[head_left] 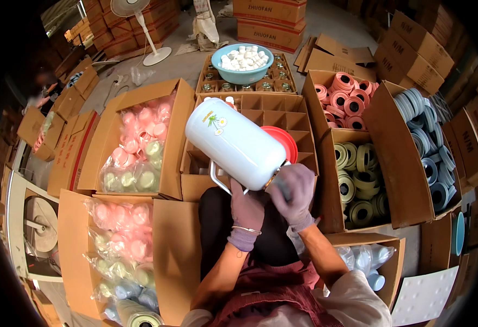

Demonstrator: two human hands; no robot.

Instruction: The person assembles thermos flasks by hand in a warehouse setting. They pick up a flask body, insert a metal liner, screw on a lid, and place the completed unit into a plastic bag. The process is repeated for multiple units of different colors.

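Note:
A pale blue vacuum flask (239,144) with a daisy print lies tilted over the divided carton in front of me, its narrower metal-rimmed end toward my lap. My gloved left hand (247,210) is closed at the flask's white handle (217,179), just under the body. At the metal-rimmed end my gloved right hand (294,193) is curled and slightly blurred by motion. Something small and dark bluish-grey shows among its fingers, too hidden to name. A red round piece (283,143) sits behind the flask, in the divided carton (260,103).
Cartons of pink and green caps (141,128) stand left, with bagged ones nearer (122,218). At right are boxes of pink (348,101), green (361,174) and blue rings (440,158). A blue basin (239,73) of white pieces rests on a carton of glass liners.

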